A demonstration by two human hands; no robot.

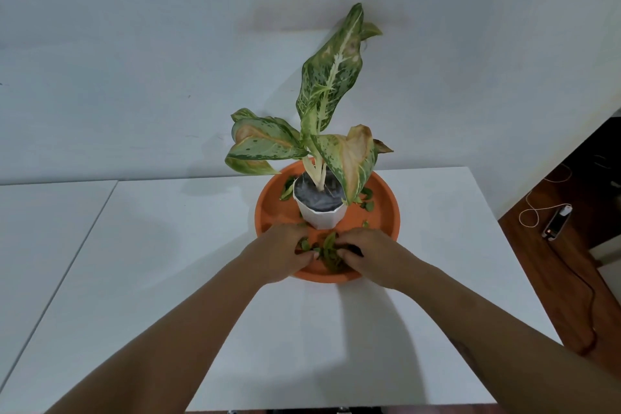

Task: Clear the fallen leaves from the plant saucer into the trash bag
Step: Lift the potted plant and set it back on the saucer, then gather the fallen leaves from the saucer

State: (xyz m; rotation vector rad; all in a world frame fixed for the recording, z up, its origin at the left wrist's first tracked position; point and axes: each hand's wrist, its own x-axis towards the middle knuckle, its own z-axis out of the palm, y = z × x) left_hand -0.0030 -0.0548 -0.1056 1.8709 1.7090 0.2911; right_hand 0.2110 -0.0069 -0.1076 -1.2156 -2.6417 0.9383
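Seen from the head camera, an orange saucer sits by the far edge of the white desk, nearer its far right corner, with a white faceted pot standing in its middle. The plant in the pot has speckled green leaves, some with yellowed, browning tips. Both hands reach into the near part of the saucer. The left hand and the right hand face each other, and their fingers are curled in around a small heap of fallen leaves gathered between them. How much each hand actually grips is hidden under the knuckles. More loose scraps lie in the saucer to the right of the pot, and others are at its left, partly covered by the drooping foliage. A second white surface adjoins the desk's left edge. Beyond the right edge, on the wooden floor, lie a thin pale cord and a small device, too small to read any marking.
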